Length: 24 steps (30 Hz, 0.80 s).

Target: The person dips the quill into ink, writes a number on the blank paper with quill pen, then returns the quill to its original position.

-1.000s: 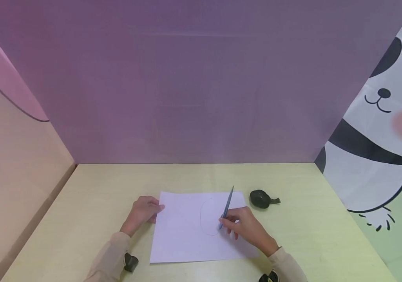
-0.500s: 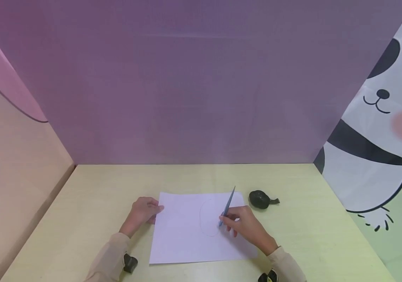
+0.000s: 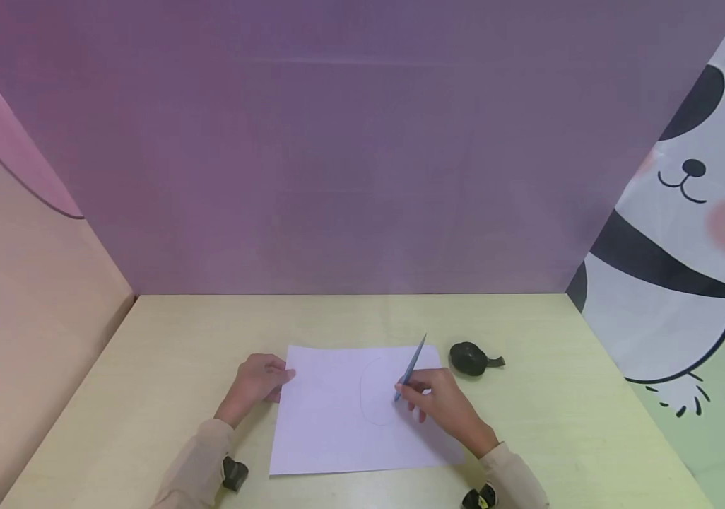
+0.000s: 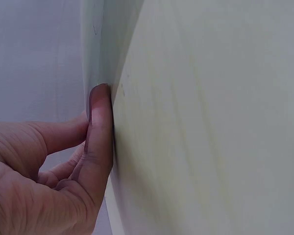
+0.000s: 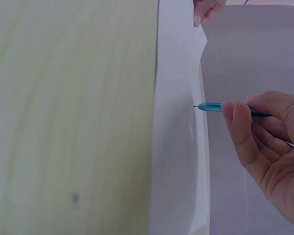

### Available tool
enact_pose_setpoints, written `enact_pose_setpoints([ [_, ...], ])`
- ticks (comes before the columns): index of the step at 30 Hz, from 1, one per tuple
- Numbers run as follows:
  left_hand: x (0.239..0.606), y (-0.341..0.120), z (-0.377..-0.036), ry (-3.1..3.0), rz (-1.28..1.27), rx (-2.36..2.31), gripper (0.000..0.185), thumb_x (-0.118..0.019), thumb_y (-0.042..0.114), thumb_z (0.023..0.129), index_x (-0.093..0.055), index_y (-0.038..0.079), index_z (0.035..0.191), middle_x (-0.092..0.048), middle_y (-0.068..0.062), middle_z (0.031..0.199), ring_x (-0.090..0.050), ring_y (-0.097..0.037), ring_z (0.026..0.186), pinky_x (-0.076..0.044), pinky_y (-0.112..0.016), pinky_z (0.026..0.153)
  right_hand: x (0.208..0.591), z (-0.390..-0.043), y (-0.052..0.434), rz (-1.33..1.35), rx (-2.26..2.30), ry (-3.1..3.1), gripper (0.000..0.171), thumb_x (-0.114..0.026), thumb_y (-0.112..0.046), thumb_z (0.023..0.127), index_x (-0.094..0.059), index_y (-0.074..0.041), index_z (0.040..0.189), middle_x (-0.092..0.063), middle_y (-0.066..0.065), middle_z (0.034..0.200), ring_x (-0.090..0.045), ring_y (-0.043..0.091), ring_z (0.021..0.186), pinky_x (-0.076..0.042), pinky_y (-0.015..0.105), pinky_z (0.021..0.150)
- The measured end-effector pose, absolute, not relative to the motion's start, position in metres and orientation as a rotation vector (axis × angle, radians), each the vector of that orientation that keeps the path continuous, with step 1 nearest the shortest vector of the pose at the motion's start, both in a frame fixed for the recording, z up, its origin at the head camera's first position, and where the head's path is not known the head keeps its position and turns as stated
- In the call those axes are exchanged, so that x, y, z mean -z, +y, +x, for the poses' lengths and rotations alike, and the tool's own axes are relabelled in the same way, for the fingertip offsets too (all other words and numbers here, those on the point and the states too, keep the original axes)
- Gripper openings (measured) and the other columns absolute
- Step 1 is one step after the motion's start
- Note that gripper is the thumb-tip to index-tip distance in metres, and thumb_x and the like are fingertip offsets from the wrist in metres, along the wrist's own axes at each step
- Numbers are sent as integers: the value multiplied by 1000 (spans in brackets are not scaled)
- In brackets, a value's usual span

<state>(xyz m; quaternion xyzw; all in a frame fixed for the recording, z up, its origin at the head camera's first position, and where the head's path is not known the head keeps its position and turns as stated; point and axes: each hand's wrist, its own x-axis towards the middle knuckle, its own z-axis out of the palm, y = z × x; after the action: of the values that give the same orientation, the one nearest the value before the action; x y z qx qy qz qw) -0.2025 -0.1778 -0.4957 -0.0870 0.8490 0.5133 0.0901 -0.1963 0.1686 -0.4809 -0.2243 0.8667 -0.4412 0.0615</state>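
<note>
Here, a blue pen (image 3: 410, 369) is gripped by the curled fingers of the right hand (image 3: 441, 406), its tip set on the white sheet of paper (image 3: 331, 424) in the lower centre. The sheet's left edge is pressed by the left hand (image 3: 254, 382) with loosely bent fingers. A faint oval line (image 3: 375, 392) is drawn; no readable writing is seen. A dark object (image 3: 470, 358) lies right of the sheet.

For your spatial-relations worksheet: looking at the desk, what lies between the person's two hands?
In the head view, the white paper with a faint pencilled oval lies between the left hand and the right hand, which holds a blue pen.
</note>
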Motion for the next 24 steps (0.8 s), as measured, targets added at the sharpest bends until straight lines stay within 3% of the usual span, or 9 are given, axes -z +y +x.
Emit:
enact_pose_setpoints([
  [16,495,-179,-200,2531,-265,-1488,33,-72,11,96,-65,-14,118,-74,-23,102,-69,-19,67,-64,-35,65,484,-197,164,-666,1380,2650,16,-71,-14,100,-78,-1,94,-69,2,68,-59,7,47,-54,25,47],
  [24,490,-183,-201,2549,-236,-1478,36,-71,12,97,-63,-15,121,-73,-27,107,-72,-20,67,-65,-40,72,478,-202,159,-662,1370,2675,15,-70,-13,100,-78,-2,94,-69,1,67,-60,11,47,-51,23,50],
])
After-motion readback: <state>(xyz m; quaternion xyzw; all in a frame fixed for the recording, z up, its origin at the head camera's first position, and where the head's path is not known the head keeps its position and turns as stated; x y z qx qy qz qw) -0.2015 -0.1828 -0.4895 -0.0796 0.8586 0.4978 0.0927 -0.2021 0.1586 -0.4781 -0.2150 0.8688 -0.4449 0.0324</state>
